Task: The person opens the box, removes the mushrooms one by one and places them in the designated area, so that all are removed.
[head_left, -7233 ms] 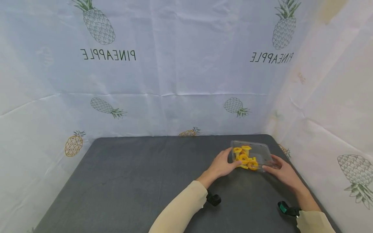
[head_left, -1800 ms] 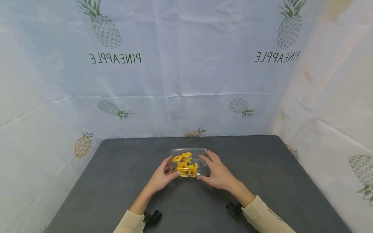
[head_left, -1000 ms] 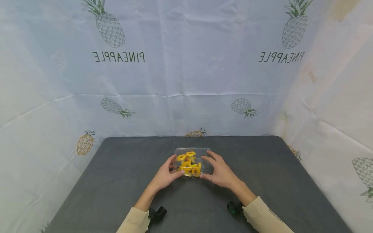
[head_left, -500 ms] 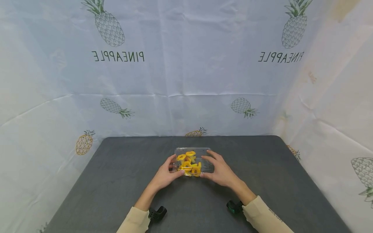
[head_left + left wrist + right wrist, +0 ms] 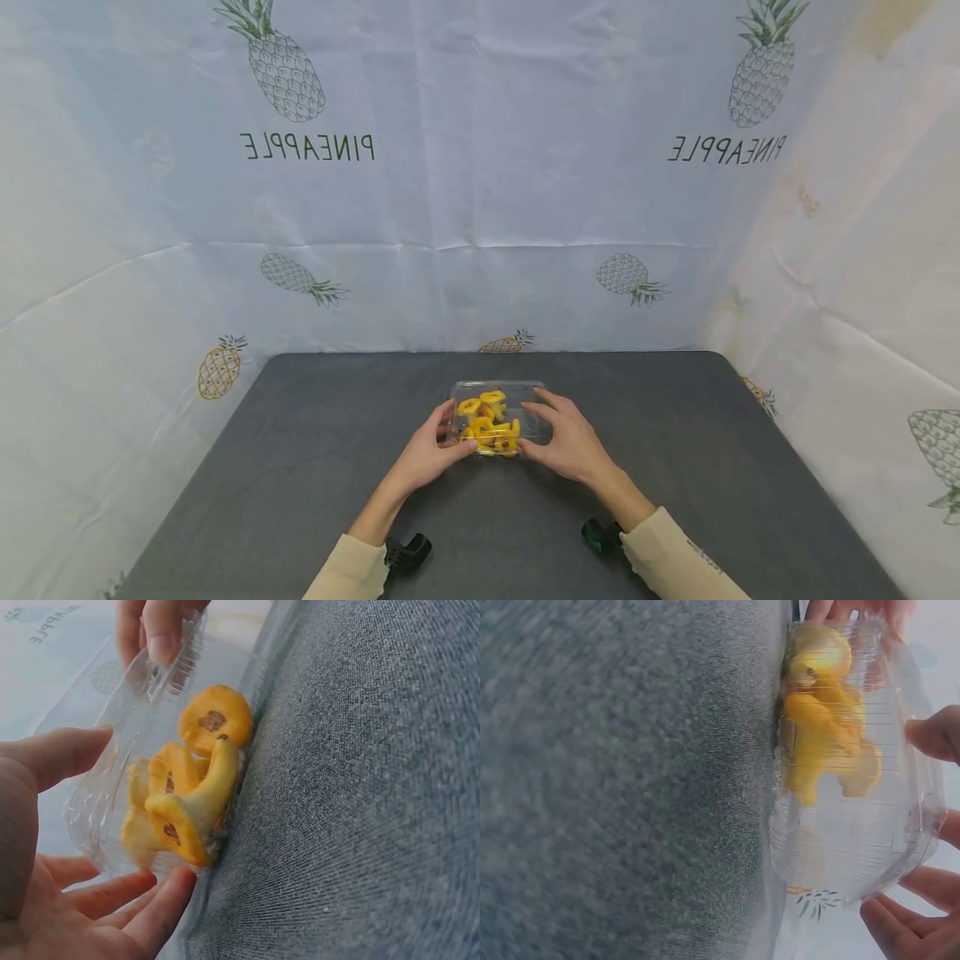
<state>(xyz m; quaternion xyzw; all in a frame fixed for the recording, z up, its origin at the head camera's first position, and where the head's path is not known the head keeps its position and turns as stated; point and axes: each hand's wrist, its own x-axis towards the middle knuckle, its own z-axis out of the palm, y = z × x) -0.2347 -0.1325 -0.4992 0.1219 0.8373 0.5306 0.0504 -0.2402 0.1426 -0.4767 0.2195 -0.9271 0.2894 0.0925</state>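
A clear plastic box sits at the middle of the dark table, toward its back. Inside, several yellow-orange mushrooms with brown-centred caps lie heaped toward the left half. My left hand holds the box's left end, thumb at the front and fingers at the side. On the opposite end my right hand grips, its thumb low at the front corner and fingers spread along the side. In the right wrist view the ribbed plastic wall shows, with fingertips right at its edge.
The dark grey cloth-like tabletop spreads around the box. White sheets printed with pineapples hang behind and at both sides. Black wrist devices sit under both forearms.
From the table's right side, both hands have brought the box of mushrooms left to the middle and turned it straighter. Over the last second hands and box have hardly moved.
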